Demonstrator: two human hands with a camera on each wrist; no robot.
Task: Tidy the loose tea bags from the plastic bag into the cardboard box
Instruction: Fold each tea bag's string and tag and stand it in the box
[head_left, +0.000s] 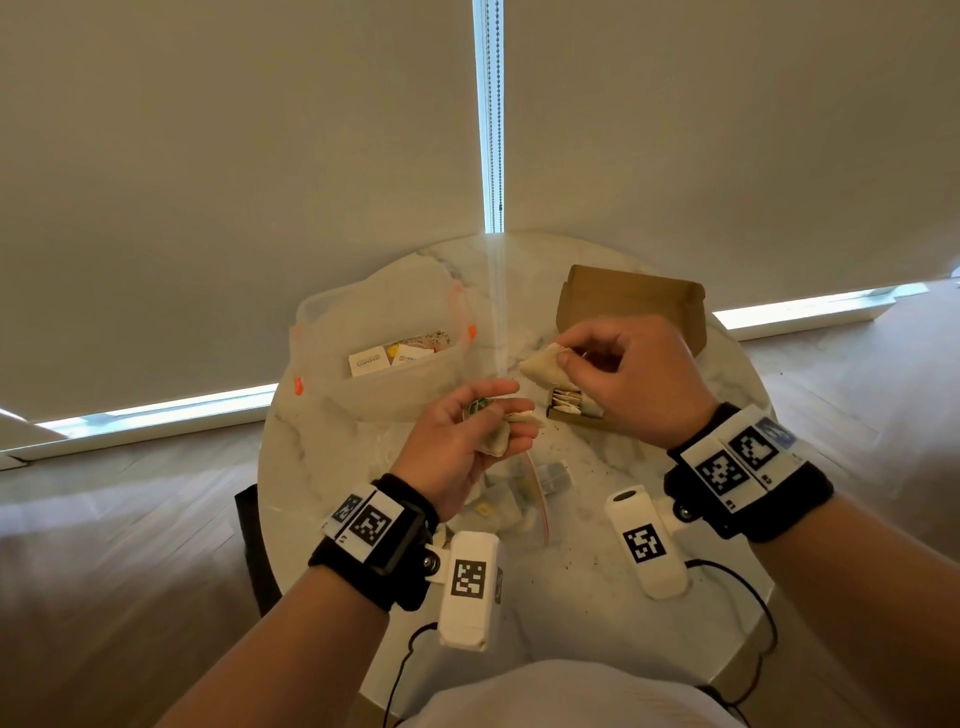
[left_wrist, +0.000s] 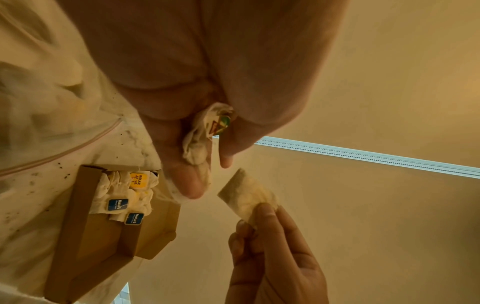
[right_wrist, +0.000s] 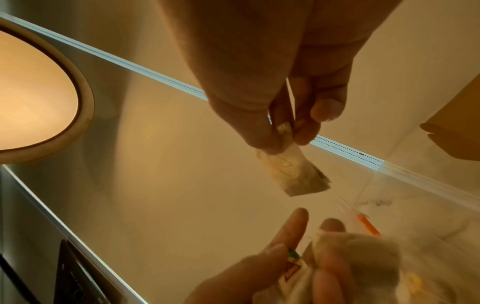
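Observation:
My right hand (head_left: 602, 371) pinches one pale tea bag (head_left: 540, 364) by its end, above the near end of the brown cardboard box (head_left: 631, 306). The same tea bag (right_wrist: 293, 174) hangs from thumb and fingers in the right wrist view. My left hand (head_left: 470, 436) holds a crumpled tea bag with a green tag (left_wrist: 207, 131) in its curled fingers, left of the box. Several tagged tea bags (left_wrist: 127, 195) stand packed in the box (left_wrist: 85, 236). A clear plastic bag (head_left: 511, 493) with more tea bags lies on the table under my left wrist.
A round white marble table (head_left: 597, 597) holds everything; loose tea crumbs speckle it. A clear zip bag with orange clips (head_left: 395, 348) holding packets lies at the back left. Window blinds (head_left: 234, 156) hang behind. A dark chair (head_left: 249, 545) stands at the table's left.

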